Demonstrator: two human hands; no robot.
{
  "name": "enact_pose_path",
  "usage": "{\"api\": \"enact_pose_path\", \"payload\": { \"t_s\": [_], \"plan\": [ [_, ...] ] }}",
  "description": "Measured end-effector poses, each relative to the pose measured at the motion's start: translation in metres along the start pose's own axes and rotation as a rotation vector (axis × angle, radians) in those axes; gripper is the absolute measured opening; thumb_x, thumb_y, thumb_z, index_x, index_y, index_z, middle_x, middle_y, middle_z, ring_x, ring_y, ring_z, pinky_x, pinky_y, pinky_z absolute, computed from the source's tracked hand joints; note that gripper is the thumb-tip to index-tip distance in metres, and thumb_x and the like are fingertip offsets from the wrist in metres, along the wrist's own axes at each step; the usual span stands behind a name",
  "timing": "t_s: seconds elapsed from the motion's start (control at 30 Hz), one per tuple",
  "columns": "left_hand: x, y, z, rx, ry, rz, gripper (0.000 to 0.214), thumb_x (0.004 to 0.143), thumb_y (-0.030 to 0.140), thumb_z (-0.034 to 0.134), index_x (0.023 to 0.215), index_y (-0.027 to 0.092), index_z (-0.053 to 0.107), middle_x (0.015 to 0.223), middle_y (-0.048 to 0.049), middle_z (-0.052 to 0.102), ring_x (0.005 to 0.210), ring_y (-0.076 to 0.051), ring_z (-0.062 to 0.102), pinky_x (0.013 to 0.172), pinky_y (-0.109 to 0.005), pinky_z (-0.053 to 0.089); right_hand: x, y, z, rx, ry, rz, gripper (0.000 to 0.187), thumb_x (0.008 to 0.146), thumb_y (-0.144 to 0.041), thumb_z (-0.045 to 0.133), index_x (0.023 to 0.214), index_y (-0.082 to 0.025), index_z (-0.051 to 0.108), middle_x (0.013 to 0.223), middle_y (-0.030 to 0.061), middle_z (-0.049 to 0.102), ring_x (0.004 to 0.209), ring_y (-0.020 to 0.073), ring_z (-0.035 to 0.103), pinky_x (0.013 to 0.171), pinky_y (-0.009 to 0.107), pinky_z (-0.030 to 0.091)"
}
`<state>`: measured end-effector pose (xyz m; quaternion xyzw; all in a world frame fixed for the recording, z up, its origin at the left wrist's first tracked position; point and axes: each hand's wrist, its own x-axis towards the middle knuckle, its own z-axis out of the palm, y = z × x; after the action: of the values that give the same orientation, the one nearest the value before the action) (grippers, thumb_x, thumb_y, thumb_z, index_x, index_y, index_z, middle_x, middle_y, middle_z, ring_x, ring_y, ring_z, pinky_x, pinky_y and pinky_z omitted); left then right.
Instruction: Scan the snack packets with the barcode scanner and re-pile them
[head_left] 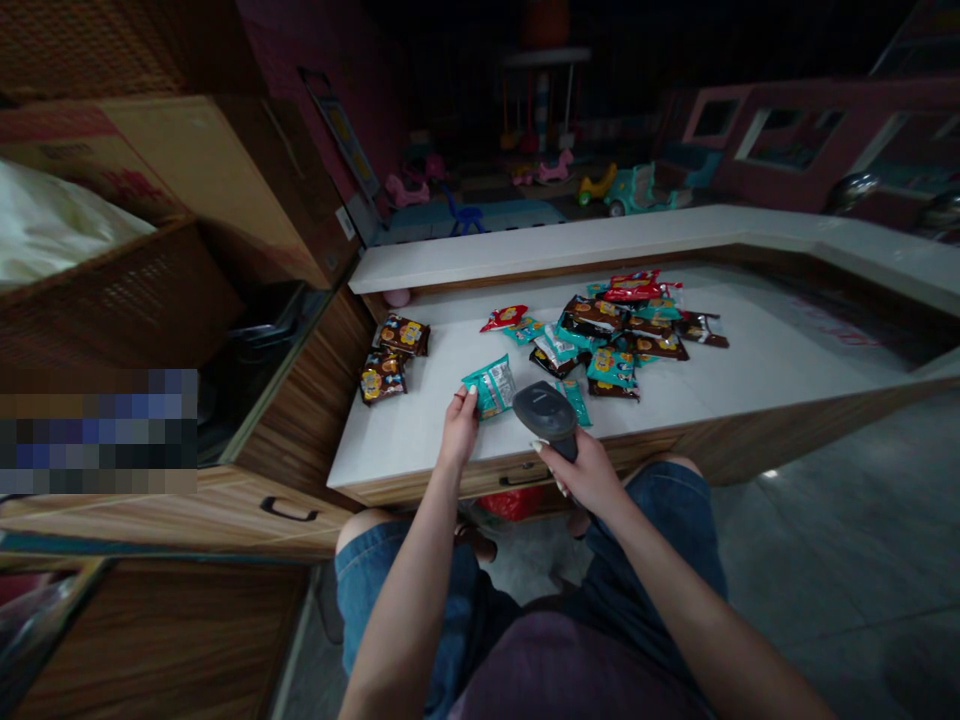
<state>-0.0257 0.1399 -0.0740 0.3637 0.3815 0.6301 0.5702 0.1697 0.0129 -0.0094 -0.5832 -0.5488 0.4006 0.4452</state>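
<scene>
White-topped bench (401, 440) in a dim room, as I watch on the head-camera feed from my remote station: a teal snack packet (491, 387) sits near the bench's front edge, pinched at its lower edge by the left hand (459, 430). I cannot tell from here whether the packet is lifted clear of the surface. The right hand (589, 472) is clenched around the grip of a black handheld barcode scanner (545, 415), its head angled toward the packet and just beside it.

A narrow teal packet (576, 402) lies under the scanner's head. Farther along the bench, a loose heap of snack packets (607, 335) in teal, brown and red spreads toward the back, with a red packet (504, 318) at its near side. Two brown packets (391, 357) lie apart to the left. Below the bench edge, a drawer handle (525, 480) shows in the wood front, and denim shorts (382, 570) cover the seated person's lap. To the left stands a cardboard box (202, 170). Beyond the bench, ride-on toys (630, 190) stand on a play floor beside a pink playhouse (795, 140).
</scene>
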Motion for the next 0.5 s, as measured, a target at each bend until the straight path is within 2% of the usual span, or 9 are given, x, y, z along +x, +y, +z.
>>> {"api": "enact_pose_path", "payload": {
  "t_s": [0.13, 0.23, 0.3, 0.37, 0.43, 0.5],
  "plan": [
    [0.001, 0.008, -0.004, 0.136, 0.066, 0.142, 0.049, 0.081, 0.063, 0.077, 0.102, 0.02, 0.068, 0.099, -0.0043, 0.075, 0.094, -0.019, 0.071, 0.091, -0.032, 0.057, -0.003, 0.005, -0.001, 0.019, 0.011, -0.001, 0.031, 0.082, -0.051, 0.071, 0.091, -0.022, 0.065, 0.053, -0.0002, 0.063, 0.051, 0.023, 0.065, 0.048, 0.029, 0.047],
    [0.006, 0.032, -0.022, 0.417, 0.226, 0.386, 0.045, 0.094, 0.06, 0.062, 0.112, 0.019, 0.069, 0.111, -0.0089, 0.076, 0.11, -0.024, 0.07, 0.105, -0.038, 0.053, -0.006, 0.011, -0.002, 0.029, 0.008, 0.005, 0.035, 0.081, -0.055, 0.072, 0.088, -0.021, 0.066, 0.052, -0.0002, 0.063, 0.049, 0.0219, 0.064, 0.048, 0.029, 0.048],
    [0.012, 0.054, -0.041, 0.676, 0.362, 0.582, 0.041, 0.101, 0.05, 0.053, 0.124, 0.02, 0.067, 0.13, -0.0125, 0.072, 0.13, -0.027, 0.062, 0.119, -0.043, 0.042, -0.009, 0.015, -0.002, 0.028, 0.004, 0.011, 0.035, 0.082, -0.056, 0.071, 0.088, -0.021, 0.066, 0.051, -0.0008, 0.062, 0.048, 0.0212, 0.063, 0.048, 0.028, 0.048],
    [0.02, 0.077, -0.061, 0.967, 0.431, 0.692, 0.039, 0.103, 0.039, 0.049, 0.134, 0.02, 0.064, 0.147, -0.0133, 0.064, 0.145, -0.028, 0.051, 0.129, -0.049, 0.025, -0.011, 0.017, -0.002, 0.029, -0.002, 0.018, 0.035, 0.083, -0.056, 0.07, 0.088, -0.021, 0.066, 0.05, -0.0015, 0.061, 0.048, 0.0206, 0.063, 0.047, 0.028, 0.047],
    [0.029, 0.093, -0.079, 1.202, 0.436, 0.681, 0.042, 0.102, 0.031, 0.047, 0.138, 0.019, 0.063, 0.151, -0.0136, 0.061, 0.152, -0.03, 0.043, 0.132, -0.055, 0.015, -0.013, 0.019, -0.001, 0.032, -0.014, 0.031, 0.036, 0.082, -0.056, 0.07, 0.089, -0.022, 0.065, 0.049, -0.0025, 0.059, 0.047, 0.0202, 0.062, 0.046, 0.028, 0.046],
    [0.039, 0.101, -0.092, 1.361, 0.394, 0.603, 0.045, 0.1, 0.027, 0.045, 0.14, 0.018, 0.063, 0.154, -0.0145, 0.059, 0.154, -0.032, 0.04, 0.131, -0.06, 0.013, -0.014, 0.021, 0.0, 0.034, -0.027, 0.05, 0.036, 0.082, -0.056, 0.07, 0.09, -0.021, 0.065, 0.048, -0.0039, 0.057, 0.044, 0.0196, 0.06, 0.046, 0.028, 0.045]
  ]
}}
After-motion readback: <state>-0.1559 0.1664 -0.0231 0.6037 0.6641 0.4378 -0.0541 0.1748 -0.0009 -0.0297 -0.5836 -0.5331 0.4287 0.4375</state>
